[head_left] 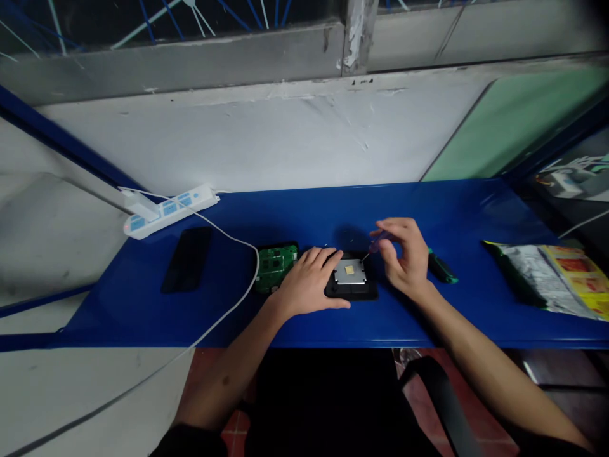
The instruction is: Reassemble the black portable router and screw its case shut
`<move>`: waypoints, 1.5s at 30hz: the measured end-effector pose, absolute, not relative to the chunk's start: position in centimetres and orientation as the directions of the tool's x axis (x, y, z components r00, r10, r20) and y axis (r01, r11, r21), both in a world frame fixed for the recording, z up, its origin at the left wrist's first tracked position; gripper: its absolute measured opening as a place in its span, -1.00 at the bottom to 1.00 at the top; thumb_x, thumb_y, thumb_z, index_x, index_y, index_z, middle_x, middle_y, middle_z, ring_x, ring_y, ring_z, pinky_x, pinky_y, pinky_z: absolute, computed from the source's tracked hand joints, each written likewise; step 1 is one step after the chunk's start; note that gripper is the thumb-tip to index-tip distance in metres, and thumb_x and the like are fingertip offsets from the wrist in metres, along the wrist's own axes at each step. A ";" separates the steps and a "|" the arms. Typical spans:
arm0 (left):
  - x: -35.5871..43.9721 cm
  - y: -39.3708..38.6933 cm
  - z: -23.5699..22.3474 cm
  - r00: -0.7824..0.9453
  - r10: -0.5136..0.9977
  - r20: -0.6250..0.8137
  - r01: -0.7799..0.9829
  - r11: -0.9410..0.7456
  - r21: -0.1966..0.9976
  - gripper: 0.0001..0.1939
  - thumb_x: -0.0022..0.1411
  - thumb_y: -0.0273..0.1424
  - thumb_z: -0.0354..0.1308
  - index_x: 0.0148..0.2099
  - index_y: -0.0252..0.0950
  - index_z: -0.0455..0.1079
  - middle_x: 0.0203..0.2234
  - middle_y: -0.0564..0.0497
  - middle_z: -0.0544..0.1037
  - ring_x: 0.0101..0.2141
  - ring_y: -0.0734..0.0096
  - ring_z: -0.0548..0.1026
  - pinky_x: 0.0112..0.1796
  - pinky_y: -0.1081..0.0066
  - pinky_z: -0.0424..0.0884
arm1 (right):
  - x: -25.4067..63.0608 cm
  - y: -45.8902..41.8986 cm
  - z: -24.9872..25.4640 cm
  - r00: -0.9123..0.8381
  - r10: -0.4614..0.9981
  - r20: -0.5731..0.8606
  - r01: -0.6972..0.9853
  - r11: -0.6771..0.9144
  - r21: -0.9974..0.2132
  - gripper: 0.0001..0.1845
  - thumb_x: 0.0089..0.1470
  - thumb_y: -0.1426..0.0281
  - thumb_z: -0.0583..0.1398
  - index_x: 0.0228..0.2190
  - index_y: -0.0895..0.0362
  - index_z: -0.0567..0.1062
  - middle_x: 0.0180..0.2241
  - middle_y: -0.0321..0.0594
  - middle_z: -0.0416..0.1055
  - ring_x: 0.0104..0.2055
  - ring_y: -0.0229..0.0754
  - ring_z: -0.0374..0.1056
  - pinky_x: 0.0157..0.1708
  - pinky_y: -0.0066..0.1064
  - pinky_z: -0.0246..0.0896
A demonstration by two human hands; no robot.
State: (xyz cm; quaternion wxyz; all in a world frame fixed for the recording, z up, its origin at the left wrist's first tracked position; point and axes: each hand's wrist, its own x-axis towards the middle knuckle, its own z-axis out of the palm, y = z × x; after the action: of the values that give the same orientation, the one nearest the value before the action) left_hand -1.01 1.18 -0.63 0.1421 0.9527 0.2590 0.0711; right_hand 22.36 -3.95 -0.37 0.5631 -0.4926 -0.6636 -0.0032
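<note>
One head-worn camera looks forward and down — near, above the blue table (309,212).

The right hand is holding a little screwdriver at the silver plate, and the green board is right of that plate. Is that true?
Not quite: in the head view, the green board is left of the silver plate. The right hand is holding a little screwdriver at that plate.

You can read no text, brand, number or sign here. On the right of your bench (466,216), the yellow-and-silver packet (573,276) bears coloured printed panels, too small and blurred for you to make out any wording. The blue patches on your white power strip (202,195), the pale square on the metal plate (340,277) and the green circuit board (273,270) show you nothing legible either.
</note>
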 end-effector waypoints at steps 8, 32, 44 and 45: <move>-1.1 1.2 -0.8 0.858 0.510 0.058 0.473 -0.830 0.296 0.11 0.11 0.29 0.21 0.44 -0.33 0.03 0.31 -0.24 0.27 0.24 -0.12 0.26 0.26 -0.03 0.19 | 22.0 -3.8 -0.7 0.168 0.624 0.763 0.639 0.520 -0.567 -0.56 0.28 0.46 0.17 0.16 -0.05 0.38 -0.20 -0.18 0.49 -0.28 -0.15 0.51 -0.35 -0.23 0.50; -1.1 1.2 -0.8 0.857 0.512 0.064 0.471 -0.826 0.309 0.11 0.10 0.29 0.22 0.44 -0.32 0.03 0.30 -0.24 0.27 0.24 -0.11 0.26 0.26 -0.02 0.19 | 22.6 -3.6 -1.6 0.159 0.578 0.800 0.710 0.496 -0.500 -0.60 0.18 0.40 0.30 0.03 -0.07 0.42 -0.26 -0.23 0.42 -0.32 -0.14 0.42 -0.37 -0.18 0.47; -1.1 1.2 -0.8 0.855 0.514 0.066 0.471 -0.824 0.314 0.08 0.12 0.30 0.19 0.44 -0.28 0.03 0.31 -0.23 0.27 0.24 -0.13 0.27 0.25 -0.04 0.20 | 22.6 -3.6 -1.1 0.129 0.592 0.795 0.720 0.496 -0.486 -0.59 0.23 0.34 0.26 0.10 -0.08 0.42 -0.20 -0.18 0.32 -0.28 -0.12 0.41 -0.38 -0.18 0.47; -1.1 1.2 -0.8 0.856 0.513 0.065 0.471 -0.825 0.313 0.08 0.12 0.30 0.19 0.44 -0.28 0.03 0.31 -0.23 0.27 0.24 -0.13 0.27 0.25 -0.04 0.20 | 22.6 -3.6 -1.0 0.123 0.585 0.802 0.745 0.479 -0.464 -0.57 0.21 0.36 0.28 0.10 -0.09 0.43 -0.24 -0.20 0.32 -0.28 -0.12 0.39 -0.37 -0.18 0.47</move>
State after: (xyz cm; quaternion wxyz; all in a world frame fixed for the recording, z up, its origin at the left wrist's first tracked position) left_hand -1.06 1.18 -0.76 0.1443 0.9525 0.2581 0.0731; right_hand 22.56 -3.61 -1.02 0.5535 -0.5052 -0.6581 -0.0724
